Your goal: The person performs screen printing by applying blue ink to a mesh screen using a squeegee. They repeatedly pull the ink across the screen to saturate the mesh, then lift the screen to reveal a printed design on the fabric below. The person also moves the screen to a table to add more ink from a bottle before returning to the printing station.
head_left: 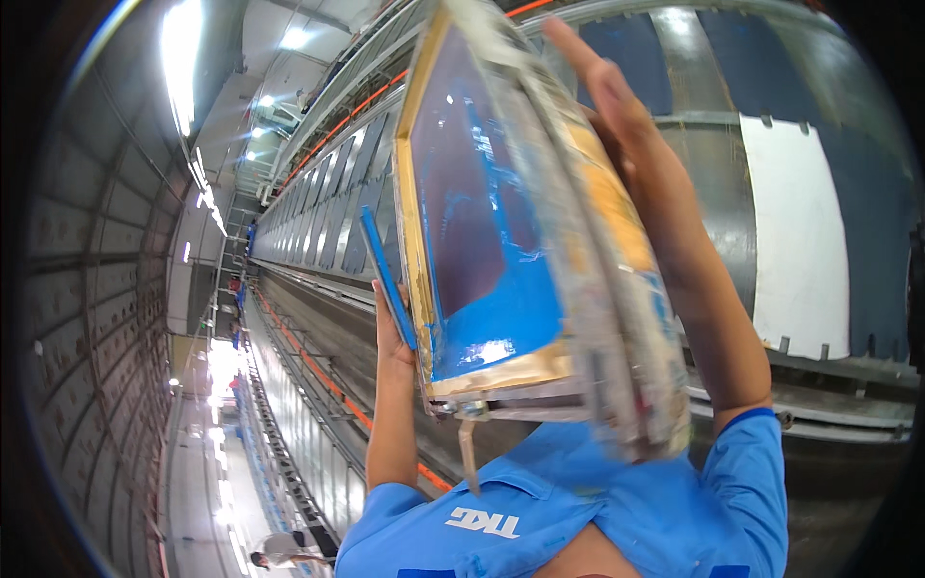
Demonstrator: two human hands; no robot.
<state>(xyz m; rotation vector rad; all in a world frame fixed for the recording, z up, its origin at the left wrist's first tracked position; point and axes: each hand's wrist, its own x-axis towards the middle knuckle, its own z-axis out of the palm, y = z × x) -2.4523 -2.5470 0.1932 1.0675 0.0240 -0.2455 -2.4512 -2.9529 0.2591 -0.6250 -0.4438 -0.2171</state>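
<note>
A screen-printing frame (409, 241) stands steeply tilted before my chest, its mesh smeared with glossy blue ink (511, 323). Stained, tape-covered edges on its right side are blurred; whether they belong to a second frame I cannot tell. My left hand (392, 332) is closed around a slim blue bar like a squeegee (387, 275), right against the frame's left edge. Along the upper right side, my right hand (617, 106) grips the frame, one finger stretched upward and the others partly hidden behind it. A small clamp (471, 409) hangs at the lower edge.
A long printing table with rows of dark panels (337, 202) runs into the distance. On the right lie a white panel (795, 231) and dark panels (872, 241). An orange rail (318, 371) follows the aisle. A person (284, 549) stands at lower left.
</note>
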